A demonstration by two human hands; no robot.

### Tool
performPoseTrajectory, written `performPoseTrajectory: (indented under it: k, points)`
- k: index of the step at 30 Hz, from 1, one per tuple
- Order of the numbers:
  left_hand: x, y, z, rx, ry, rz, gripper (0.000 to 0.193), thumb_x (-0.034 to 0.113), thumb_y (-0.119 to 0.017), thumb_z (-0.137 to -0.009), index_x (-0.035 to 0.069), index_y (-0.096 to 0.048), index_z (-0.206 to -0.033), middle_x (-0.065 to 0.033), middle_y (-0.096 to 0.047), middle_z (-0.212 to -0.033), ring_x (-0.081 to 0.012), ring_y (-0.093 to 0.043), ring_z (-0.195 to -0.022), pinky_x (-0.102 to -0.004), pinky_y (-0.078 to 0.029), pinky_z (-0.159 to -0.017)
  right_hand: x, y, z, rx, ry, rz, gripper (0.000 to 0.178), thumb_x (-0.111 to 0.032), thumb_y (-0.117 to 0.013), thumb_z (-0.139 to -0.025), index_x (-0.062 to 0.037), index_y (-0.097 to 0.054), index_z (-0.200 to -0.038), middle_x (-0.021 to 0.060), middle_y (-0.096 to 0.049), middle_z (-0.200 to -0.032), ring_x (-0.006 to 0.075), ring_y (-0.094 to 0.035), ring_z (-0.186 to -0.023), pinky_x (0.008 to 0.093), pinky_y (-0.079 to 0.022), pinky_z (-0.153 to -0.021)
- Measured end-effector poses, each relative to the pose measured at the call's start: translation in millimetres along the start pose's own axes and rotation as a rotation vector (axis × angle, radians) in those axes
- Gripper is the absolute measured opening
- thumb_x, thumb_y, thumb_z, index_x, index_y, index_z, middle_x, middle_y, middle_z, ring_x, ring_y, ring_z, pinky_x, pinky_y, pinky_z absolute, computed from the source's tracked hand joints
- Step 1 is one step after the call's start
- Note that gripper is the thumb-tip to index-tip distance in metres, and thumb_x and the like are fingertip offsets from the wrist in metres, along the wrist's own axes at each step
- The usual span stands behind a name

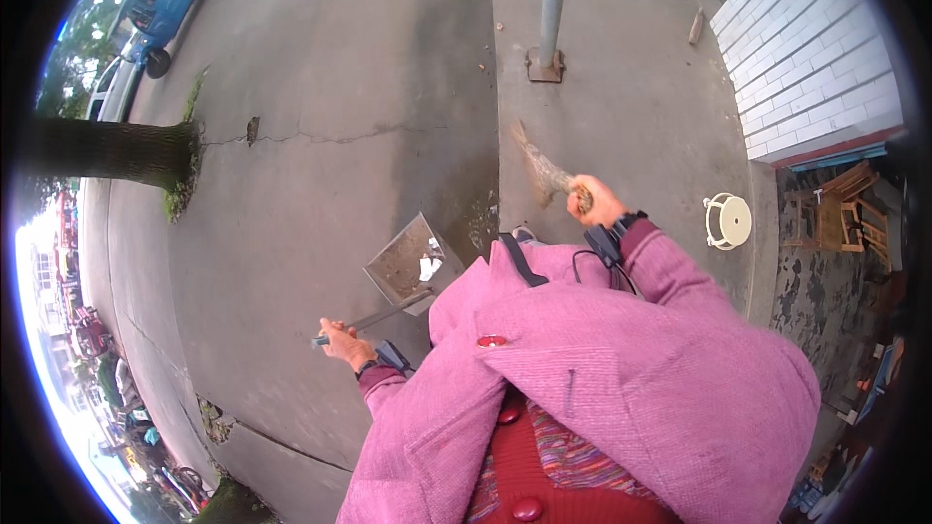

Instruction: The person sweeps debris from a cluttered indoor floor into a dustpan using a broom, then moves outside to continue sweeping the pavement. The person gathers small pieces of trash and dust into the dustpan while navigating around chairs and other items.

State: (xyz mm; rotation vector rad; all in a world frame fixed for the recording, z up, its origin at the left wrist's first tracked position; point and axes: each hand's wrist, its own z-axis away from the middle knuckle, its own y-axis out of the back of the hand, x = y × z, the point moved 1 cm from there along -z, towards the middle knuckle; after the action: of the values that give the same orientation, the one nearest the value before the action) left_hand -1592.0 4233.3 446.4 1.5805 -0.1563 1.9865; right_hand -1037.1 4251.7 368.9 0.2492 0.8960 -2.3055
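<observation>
My left hand (342, 343) is closed round the handle of a long-handled metal dustpan (382, 270). Its pan hangs low over the pavement in front of me, with dirt and some crumpled white paper (428, 265) inside. In my right hand (594, 202) is a straw broom (547, 171), gripped near the top of its handle. The broom's bristles point forward and a little left, apart from the dustpan. Whether the bristles touch the ground I cannot tell.
Ahead stands a grey metal pole (553, 10) on a bolted base. To my right are a cream plastic stool (728, 221), a white brick wall (815, 49) and wooden chairs (845, 213). A tree trunk (116, 152) and a blue vehicle (165, 2) are at left.
</observation>
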Motion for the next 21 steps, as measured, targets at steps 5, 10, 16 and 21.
performPoseTrajectory:
  k: [5, 10, 16, 21]
  points:
    - [31.3, -61.5, -34.5, 0.074, -0.054, 0.029, 0.022, 0.031, -0.058, -0.088, 0.016, -0.049, -0.075, 0.0036, -0.050, -0.065, -0.0060, -0.046, -0.057, -0.0218, -0.034, -0.046, -52.8, -75.4, -97.1, 0.184, -0.191, -0.096, 0.019, -0.010, -0.061, -0.077, -0.0110, -0.043, -0.072, -0.0009, -0.046, -0.061, 0.0094, -0.049, -0.049, 0.0218, -0.045, -0.040]
    - [37.4, -145.7, -94.3, 0.116, 0.015, -0.024, 0.020, 0.029, -0.059, -0.086, 0.014, -0.048, -0.077, 0.0021, -0.050, -0.065, -0.0069, -0.045, -0.055, -0.0215, -0.034, -0.044, -86.0, -119.2, -175.1, 0.160, -0.122, -0.109, 0.020, -0.014, -0.061, -0.078, -0.0090, -0.043, -0.073, 0.0003, -0.046, -0.061, 0.0098, -0.049, -0.050, 0.0200, -0.045, -0.040]
    - [31.5, -277.2, -220.8, -0.013, 0.038, -0.050, 0.021, 0.028, -0.061, -0.084, 0.015, -0.048, -0.073, 0.0019, -0.048, -0.063, -0.0080, -0.043, -0.051, -0.0214, -0.034, -0.042, -116.2, -170.1, -276.3, 0.288, -0.105, -0.181, 0.019, -0.012, -0.062, -0.076, -0.0135, -0.043, -0.071, -0.0017, -0.045, -0.062, 0.0093, -0.048, -0.050, 0.0211, -0.045, -0.042]
    - [44.2, -373.4, -300.2, -0.141, 0.134, -0.112, 0.017, 0.027, -0.062, -0.083, 0.015, -0.051, -0.080, 0.0017, -0.049, -0.070, -0.0087, -0.047, -0.061, -0.0233, -0.037, -0.049, -143.9, -223.2, -355.0, 0.444, 0.032, -0.182, 0.017, -0.012, -0.060, -0.075, -0.0133, -0.044, -0.071, -0.0010, -0.045, -0.061, 0.0104, -0.048, -0.048, 0.0232, -0.045, -0.042]
